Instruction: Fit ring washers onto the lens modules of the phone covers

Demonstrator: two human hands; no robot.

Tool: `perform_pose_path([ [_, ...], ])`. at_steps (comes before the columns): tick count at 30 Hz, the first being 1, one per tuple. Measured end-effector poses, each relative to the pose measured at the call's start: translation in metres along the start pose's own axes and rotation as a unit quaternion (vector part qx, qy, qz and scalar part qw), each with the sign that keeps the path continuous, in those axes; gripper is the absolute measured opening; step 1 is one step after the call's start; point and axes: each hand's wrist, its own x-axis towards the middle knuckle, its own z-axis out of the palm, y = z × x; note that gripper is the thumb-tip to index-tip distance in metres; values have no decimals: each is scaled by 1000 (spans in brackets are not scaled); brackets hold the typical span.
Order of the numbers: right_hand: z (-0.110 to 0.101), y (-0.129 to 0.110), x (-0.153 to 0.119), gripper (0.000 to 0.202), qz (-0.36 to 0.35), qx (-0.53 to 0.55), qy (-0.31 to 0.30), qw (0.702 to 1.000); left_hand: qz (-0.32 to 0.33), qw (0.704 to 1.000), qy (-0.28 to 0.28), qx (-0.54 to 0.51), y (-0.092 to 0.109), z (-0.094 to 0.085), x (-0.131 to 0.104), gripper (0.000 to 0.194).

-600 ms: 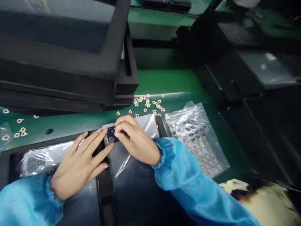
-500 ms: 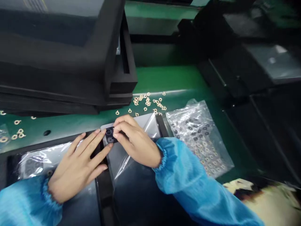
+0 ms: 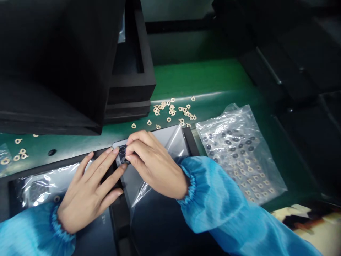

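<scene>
A grey tablet (image 3: 172, 140) lies back up in a black foam tray, with clear film over part of it and a dark camera module (image 3: 122, 150) at its upper left corner. My left hand (image 3: 89, 193) is spread flat, its fingertips at the tablet's edge beside the module. Above the module my right hand (image 3: 157, 165) is closed in a pinch; whatever sits between its fingertips is hidden. Partly beneath my left hand, a second tablet (image 3: 92, 234) lies under shiny film, with a small ring (image 3: 57, 198) on it.
Several pale tabbed rings (image 3: 172, 111) lie scattered on the green bench (image 3: 202, 76). To the right is a clear zip bag (image 3: 237, 153) of dark and pale rings. Stacked black foam trays (image 3: 130, 89) rise at the upper left. A black oval piece (image 3: 52, 152) lies left.
The view has shifted slightly, so the bag appears farther right and the trays look different. Both hands keep nearly the same place at the camera module.
</scene>
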Motion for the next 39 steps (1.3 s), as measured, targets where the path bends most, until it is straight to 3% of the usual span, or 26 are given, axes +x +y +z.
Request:
perform_pose_path([
  [20, 12, -5, -1, 17, -12, -135, -4, 991, -27, 999, 6, -31, 6, 5, -4, 40],
  [25, -4, -2, -1, 23, -14, -131, -29, 991, -8, 999, 19, -25, 3, 6, -2, 40],
  [30, -24, -8, -11, 22, -16, -288, -33, 957, -3, 1000, 8, -13, 0, 6, -1, 56],
  [34, -27, -16, -18, 21, -6, -347, -62, 936, -45, 999, 3, -19, 3, 6, -2, 64],
  [39, -28, -16, -23, 19, 8, -359, -50, 932, -60, 998, -2, -30, 7, 7, -1, 64],
])
